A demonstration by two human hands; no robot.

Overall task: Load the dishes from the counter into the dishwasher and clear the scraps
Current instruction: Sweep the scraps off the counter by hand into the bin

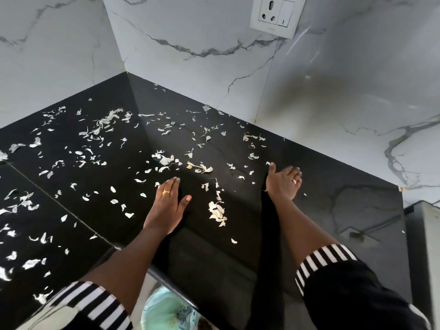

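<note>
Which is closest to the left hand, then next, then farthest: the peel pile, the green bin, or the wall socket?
1. Peel pile, on the counter just right of the left hand.
2. Green bin, below the counter's front edge.
3. Wall socket, high on the back wall.

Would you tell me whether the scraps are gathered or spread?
Spread: scraps lie scattered across the black counter, with one small heap.

White marble walls [214, 32], wall socket [276, 14]
</note>
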